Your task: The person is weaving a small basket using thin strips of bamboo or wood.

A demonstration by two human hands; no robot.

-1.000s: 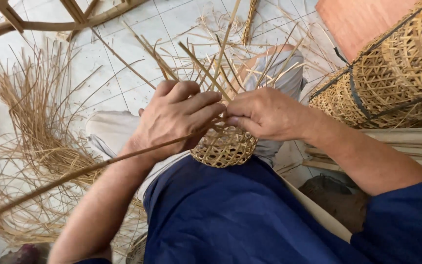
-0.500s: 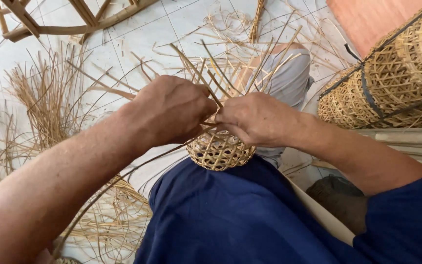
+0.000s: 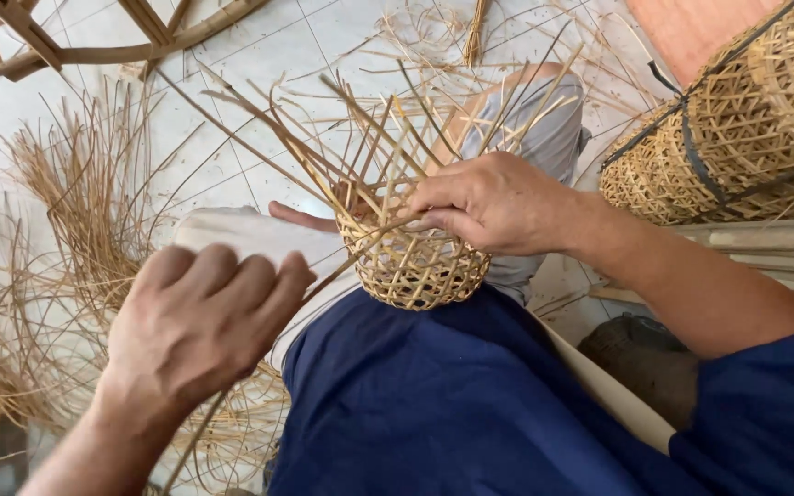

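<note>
Basket (image 3: 415,266) mouth tilted up-left; right hand (image 3: 489,202) pinching rim, left hand (image 3: 204,317) fisted on strip (image 3: 342,266)

right hand (image 3: 493,202) grips small woven basket (image 3: 415,266); left hand (image 3: 199,317) pulls strip (image 3: 323,280).

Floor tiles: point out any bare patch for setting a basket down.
Bare tile shows between the wooden frame and the strip ends of the half-woven basket. Crowded: loose strips by the left hand; stacked baskets beyond the right hand.
</note>
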